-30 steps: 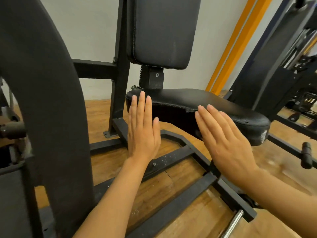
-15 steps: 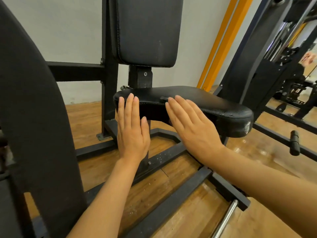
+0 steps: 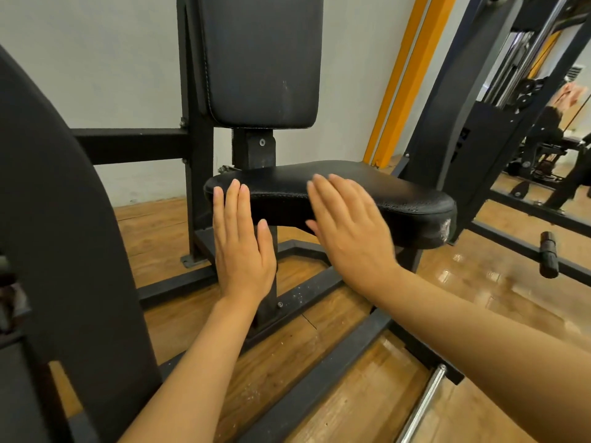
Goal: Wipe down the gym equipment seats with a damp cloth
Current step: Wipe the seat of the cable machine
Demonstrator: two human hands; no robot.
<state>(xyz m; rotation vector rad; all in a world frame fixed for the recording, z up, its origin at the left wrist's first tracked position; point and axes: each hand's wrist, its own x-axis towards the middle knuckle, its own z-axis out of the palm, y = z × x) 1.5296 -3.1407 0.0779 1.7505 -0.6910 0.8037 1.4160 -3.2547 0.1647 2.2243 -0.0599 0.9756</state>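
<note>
A black padded seat (image 3: 399, 199) of a gym machine stands in front of me, with an upright black back pad (image 3: 260, 59) above it. My left hand (image 3: 241, 247) is held flat with straight fingers before the seat's left front edge. My right hand (image 3: 348, 233) is also flat, fingers straight, in front of the seat's middle. Neither hand holds anything. No cloth is in view. Whether the hands touch the seat I cannot tell.
A large black curved pad (image 3: 64, 235) fills the left side. The black steel frame (image 3: 307, 388) runs across the wooden floor (image 3: 479, 282) below my arms. A chrome bar (image 3: 422, 407) lies lower right. Another black machine (image 3: 479, 123) and an orange post (image 3: 406, 75) stand on the right.
Both hands have stayed flat and moved up toward the seat's front edge as the view came closer. The right hand has shifted left across the seat.
</note>
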